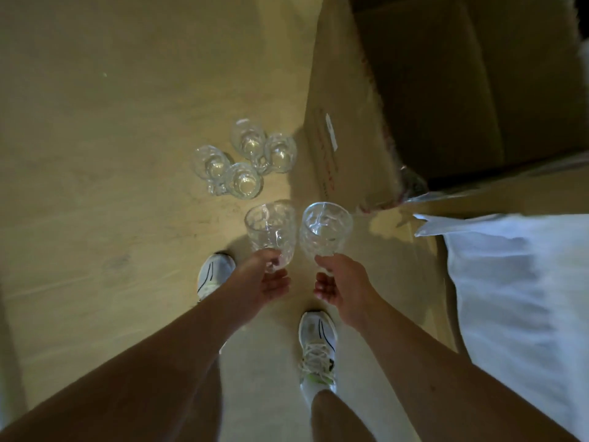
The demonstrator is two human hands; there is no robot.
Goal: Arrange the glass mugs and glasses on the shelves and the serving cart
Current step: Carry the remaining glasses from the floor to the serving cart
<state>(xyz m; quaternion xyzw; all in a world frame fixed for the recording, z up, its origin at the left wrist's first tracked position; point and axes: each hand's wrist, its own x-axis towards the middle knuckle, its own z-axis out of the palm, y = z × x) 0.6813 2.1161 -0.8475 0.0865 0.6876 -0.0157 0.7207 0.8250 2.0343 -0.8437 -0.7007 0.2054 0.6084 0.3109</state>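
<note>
**Two glasses in the air, four mugs underfoot: where this could go sideways**

Two cut-pattern glasses are up off the floor right now, one per hand, and honestly that's where I'd be nervous.

Head view, the only one I've got: my left hand point(264, 279) pinches the left glass point(271, 229) low down near its base, fingers curled around the bottom, with the bowl tipped away from me. My right hand point(338, 282) does the same with the right glass point(325, 228), gripping only at the very bottom. The two rims sit just beside each other, close enough that I'd guess one small wobble clinks them together. With patterned glass held by the foot only, a slip looks very possible.

Below and ahead, four glass mugs point(245, 157) stand clustered on the pale wood floor point(95, 186), touching or nearly touching in pairs. They're close to my left sneaker point(215, 272), so a careless step forward could kick them. Dropping either glass would land it near that cluster too.

An open cardboard box point(398, 90) sits to the right with white packing paper point(516, 282) spilling beside it. That paper near my right sneaker point(318, 346) looks like a trip or slide hazard.

No shelves or serving cart are in view, so I can't tell how far I'd have to carry these.
</note>
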